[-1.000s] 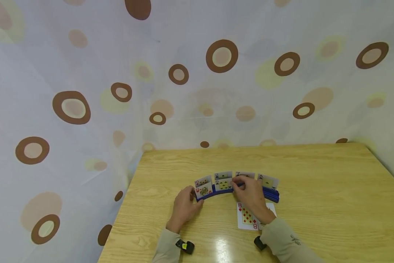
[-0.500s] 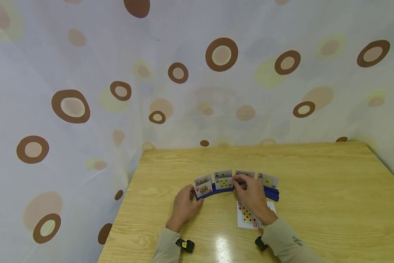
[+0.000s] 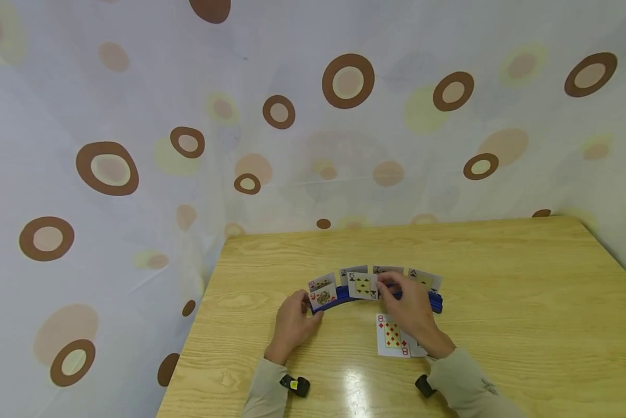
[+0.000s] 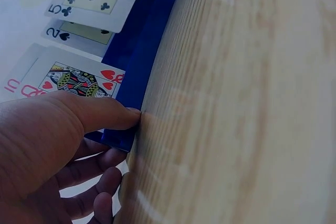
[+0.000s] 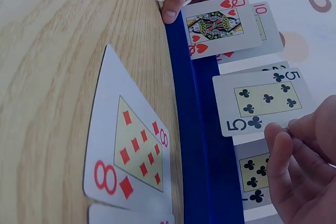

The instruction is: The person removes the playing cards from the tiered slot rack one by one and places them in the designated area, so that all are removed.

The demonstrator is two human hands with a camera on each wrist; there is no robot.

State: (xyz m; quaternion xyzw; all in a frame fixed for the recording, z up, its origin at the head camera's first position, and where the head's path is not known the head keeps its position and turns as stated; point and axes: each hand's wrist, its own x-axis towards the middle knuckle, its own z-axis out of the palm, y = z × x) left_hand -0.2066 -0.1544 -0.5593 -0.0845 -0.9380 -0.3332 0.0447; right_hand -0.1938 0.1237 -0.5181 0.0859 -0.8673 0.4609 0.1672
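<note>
A curved blue card holder (image 3: 342, 294) stands on the table with playing cards upright in it. My left hand (image 3: 292, 323) grips its left end, thumb on the front side, in the left wrist view. My right hand (image 3: 411, 306) pinches the five of clubs (image 5: 268, 100) by one edge, in front of the two of spades (image 4: 101, 48). Beside my left hand, the queen of hearts (image 5: 223, 27) stands before a red ten (image 5: 269, 22). Further right are a seven of clubs (image 5: 253, 179), partly hidden by my right fingers, and an ace (image 3: 429, 278).
An eight of diamonds (image 3: 390, 338) lies face up on the wooden table (image 3: 527, 302) below my right hand. Another card (image 5: 126, 215) lies next to it, mostly hidden. A patterned curtain (image 3: 292, 157) hangs behind the table.
My right hand has drawn the five of clubs out of its front place before the two, shifting it slightly right. The left hand has stayed on the holder's end.
</note>
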